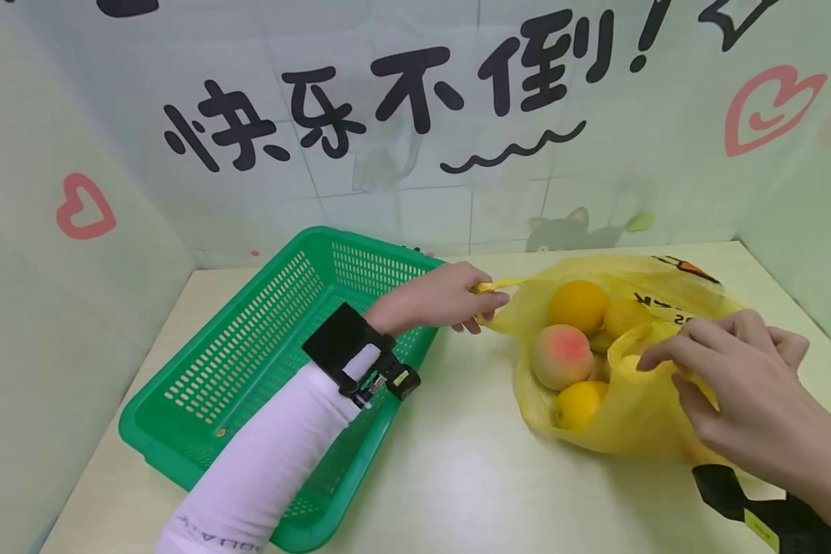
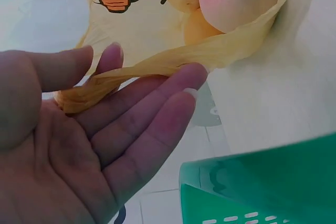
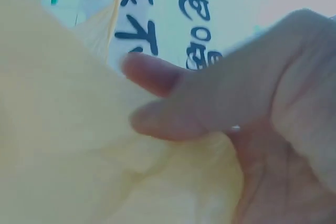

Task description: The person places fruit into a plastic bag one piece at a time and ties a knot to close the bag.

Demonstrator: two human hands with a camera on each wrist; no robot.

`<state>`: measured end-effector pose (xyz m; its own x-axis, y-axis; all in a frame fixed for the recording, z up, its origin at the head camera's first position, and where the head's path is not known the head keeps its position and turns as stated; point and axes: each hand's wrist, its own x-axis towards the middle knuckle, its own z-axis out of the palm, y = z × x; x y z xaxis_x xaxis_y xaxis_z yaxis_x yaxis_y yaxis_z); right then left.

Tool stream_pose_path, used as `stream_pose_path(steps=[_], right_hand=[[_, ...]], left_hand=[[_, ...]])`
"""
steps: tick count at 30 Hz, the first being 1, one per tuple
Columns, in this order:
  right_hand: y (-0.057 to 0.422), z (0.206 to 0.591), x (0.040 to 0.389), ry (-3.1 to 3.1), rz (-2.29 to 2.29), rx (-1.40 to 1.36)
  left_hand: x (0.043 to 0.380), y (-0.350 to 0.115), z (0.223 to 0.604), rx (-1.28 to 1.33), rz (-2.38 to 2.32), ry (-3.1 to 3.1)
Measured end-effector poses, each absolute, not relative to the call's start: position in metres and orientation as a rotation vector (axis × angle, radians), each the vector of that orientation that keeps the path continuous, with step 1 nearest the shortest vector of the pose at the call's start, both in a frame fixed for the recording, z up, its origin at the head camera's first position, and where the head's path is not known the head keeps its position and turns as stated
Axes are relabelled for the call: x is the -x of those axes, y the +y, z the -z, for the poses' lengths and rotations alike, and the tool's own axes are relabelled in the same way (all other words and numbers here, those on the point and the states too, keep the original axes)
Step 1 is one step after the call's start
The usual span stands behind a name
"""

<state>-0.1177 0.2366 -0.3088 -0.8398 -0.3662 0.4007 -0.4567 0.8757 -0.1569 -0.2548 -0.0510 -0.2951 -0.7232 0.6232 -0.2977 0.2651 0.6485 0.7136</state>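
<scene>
A thin yellow plastic bag [image 1: 637, 431] lies with its mouth spread, showing several fruits inside. Among them are a pink-blushed peach [image 1: 563, 356], an orange [image 1: 578, 306] behind it and another orange-yellow fruit [image 1: 580, 405] in front. My left hand [image 1: 453, 295] holds the bag's twisted handle, pulled out to the left. In the left wrist view, this handle [image 2: 131, 72] runs between the thumb and the fingers. On the near right side, my right hand [image 1: 741, 377] grips the bag's edge. The right wrist view shows yellow film [image 3: 194, 182] under the thumb, with the fingertips partly hidden.
A green slotted plastic basket [image 1: 242, 354] stands on the left of the pale table [image 1: 443, 462], with my left forearm reaching across it. Behind the table rises a wall [image 1: 402, 215] with black lettering, and side panels close in left and right.
</scene>
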Motion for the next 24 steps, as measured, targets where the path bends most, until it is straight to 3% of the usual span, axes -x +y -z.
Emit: stream_pose_path(steps=[15,24], right_hand=[[0.250,0.316,0.125,-2.889,-0.212,-0.169],[0.254,0.327,0.140,-3.153,-0.201,-0.056]], left_hand=[[0.241,-0.063,0.292,-0.552,-0.999,2.342],[0.242,-0.064,0.295,-0.518,-1.112,2.318]])
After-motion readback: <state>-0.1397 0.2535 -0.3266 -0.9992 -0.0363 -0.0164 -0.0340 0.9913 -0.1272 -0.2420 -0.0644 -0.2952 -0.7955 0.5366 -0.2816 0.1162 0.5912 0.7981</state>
